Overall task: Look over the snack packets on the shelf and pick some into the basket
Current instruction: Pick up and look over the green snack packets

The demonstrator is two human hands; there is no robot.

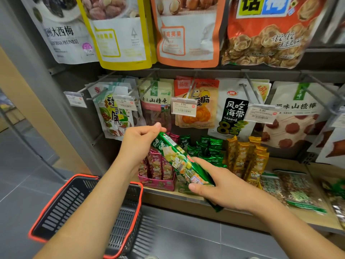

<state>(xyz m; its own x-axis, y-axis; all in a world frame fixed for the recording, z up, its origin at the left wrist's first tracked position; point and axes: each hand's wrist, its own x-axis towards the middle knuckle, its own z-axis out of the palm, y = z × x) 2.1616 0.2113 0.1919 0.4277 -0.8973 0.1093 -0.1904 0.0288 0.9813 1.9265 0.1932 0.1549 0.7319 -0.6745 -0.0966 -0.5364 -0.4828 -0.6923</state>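
Now pinching the top of 1 green snack packet [174,156] with left hand [138,143], clasping its bottom with right hand [222,189], above the shelf [188,200] edge; likely light, slippery, best held at 2 ends.

Green packet [179,161]; black basket [74,208], red rim; pink box [158,183]; gold packets [246,157].

body: person, two arms seen | left hand [140,143]: bare, thumbnail short, plain | right hand [225,191]: bare, thumbnail short, plain | left forearm [87,212]: bare to frame edge | right forearm [302,232]: bare to frame edge
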